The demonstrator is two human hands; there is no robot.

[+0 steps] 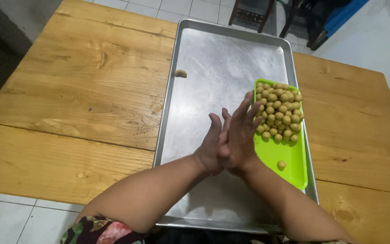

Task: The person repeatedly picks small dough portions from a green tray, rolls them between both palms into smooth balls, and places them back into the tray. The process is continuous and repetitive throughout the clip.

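The person is pressing the left hand [210, 144] and the right hand [240, 135] together, palm against palm, over the large metal baking tray [222, 68] that is lying on the wooden counter [82, 90]. The fingers of both hands are pointing up and away, fairly straight; whatever may be sitting between the palms is hidden, so I cannot tell whether either grip is holding a piece of dough or nothing at all. Just beside the right hand, the green plastic tray [289, 167] is resting on the right part of the baking tray, and a heap of small round dough balls [280, 113] is filling its far half. One lone ball [281, 165] is lying apart from the heap, on the bare near half of the green tray. On the metal tray itself only one shaped piece [181, 73] is sitting, near the far left rim, flatter than the balls and well apart from the hands. Judging from how things are lying, the work is barely getting under way: a single piece is placed on the metal sheet, nearly all of its surface is showing bare, and the whole heap of balls is waiting on the green tray.
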